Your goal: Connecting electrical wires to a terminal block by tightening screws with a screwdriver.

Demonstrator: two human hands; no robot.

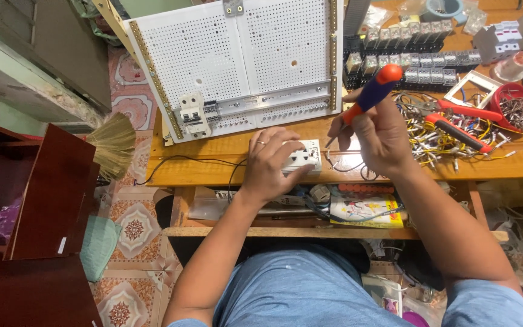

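The left hand (269,162) pinned a white socket box (302,156) on the tabletop (213,171) while the right hand (378,134) clasped an orange-handled screwdriver (370,94), whose tip, seemingly seated, could slip sideways.

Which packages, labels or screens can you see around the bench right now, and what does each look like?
Yellow flat package: shelf under the bench, rectangular, yellow with a white picture panel.
Clear plastic bags: far right corner of the bench, small, crumpled.
White label: edge of the dark red cabinet, small strip.
No screens in view.
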